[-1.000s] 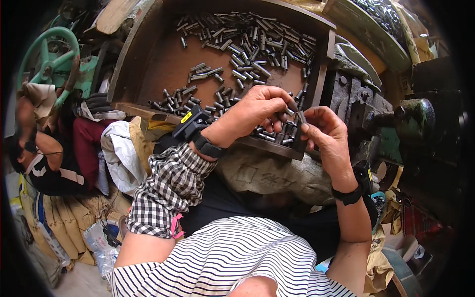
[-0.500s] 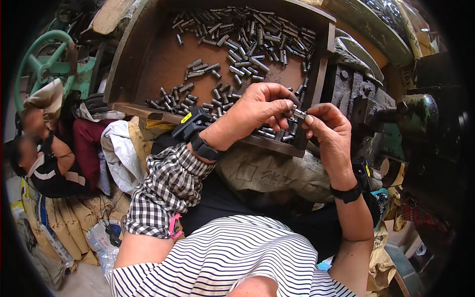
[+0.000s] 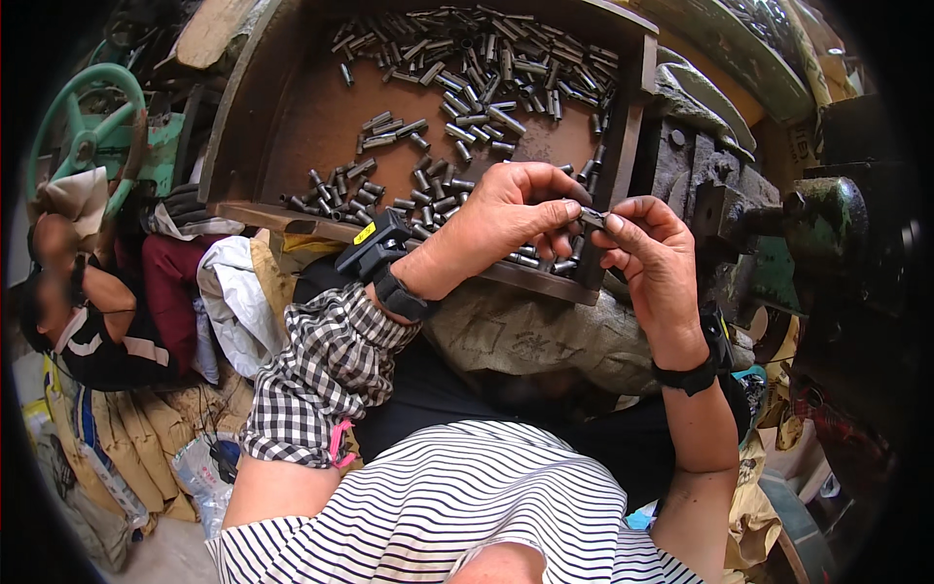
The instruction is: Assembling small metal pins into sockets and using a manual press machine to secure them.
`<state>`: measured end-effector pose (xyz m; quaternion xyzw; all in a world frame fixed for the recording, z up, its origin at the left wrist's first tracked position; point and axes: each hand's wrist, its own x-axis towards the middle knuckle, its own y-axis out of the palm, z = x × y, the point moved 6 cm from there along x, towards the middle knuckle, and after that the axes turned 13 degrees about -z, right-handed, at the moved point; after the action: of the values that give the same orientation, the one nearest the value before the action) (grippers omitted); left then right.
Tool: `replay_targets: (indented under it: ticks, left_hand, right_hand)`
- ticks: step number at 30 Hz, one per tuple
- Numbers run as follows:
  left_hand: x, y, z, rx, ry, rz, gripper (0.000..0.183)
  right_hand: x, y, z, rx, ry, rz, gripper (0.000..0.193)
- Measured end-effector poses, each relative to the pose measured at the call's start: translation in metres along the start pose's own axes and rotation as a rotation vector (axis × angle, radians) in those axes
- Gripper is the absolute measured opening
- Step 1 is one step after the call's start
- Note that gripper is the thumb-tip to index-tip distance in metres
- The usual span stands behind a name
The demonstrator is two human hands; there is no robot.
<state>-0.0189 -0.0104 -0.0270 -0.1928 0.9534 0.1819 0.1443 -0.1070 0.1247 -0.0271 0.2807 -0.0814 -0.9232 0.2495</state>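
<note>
Right of centre in the frame, we are holding a small metal piece (image 3: 592,220) between both hands: our left hand (image 3: 516,212) is narrowly pinching its left end, and our right hand (image 3: 654,241) is gripping its right end just as closely. The piece is hanging over the lower right corner of a wooden tray (image 3: 316,122), where many short metal tubes (image 3: 506,120) are lying loose in clusters.
</note>
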Motion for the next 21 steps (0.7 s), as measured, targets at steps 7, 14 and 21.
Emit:
replay_targets:
  ticks: [7, 14, 21]
  left_hand:
    - [-0.019, 0.01, -0.012, 0.192, -0.251, 0.286, 0.03]
    - [-0.017, 0.014, -0.019, 0.447, 0.343, 0.343, 0.034]
    - [-0.007, -0.039, -0.034, 0.372, 0.385, -0.119, 0.027]
  right_hand:
    - [-0.002, 0.006, 0.0, -0.027, 0.218, 0.187, 0.017]
    - [-0.015, 0.022, -0.004, -0.214, 0.211, 0.284, 0.022]
    - [0.022, 0.05, 0.012, -0.418, -0.173, 0.104, 0.017]
